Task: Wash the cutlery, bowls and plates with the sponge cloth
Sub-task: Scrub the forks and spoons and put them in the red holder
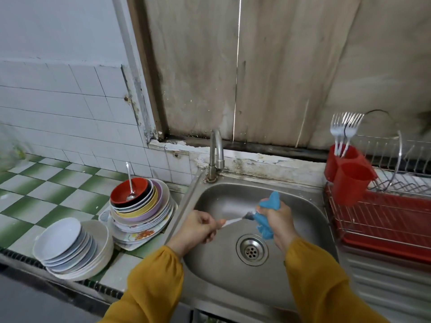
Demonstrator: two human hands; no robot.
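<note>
1. Fingers [211, 230] of the left hand [198, 226] pinched the pale handle of a cutlery piece [231, 222] over the sink [303, 229].
2. Fingers of the right hand [278, 217] curled tight round the blue sponge cloth [270, 202], which hid the piece's head; fork or spoon, I could not tell.
3. Stacked bowls and plates [142, 206] stood left of the left fingers.

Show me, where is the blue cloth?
In the head view, the blue sponge cloth is over the sink, right of centre, gripped by the right hand around a utensil the left hand holds.
</note>
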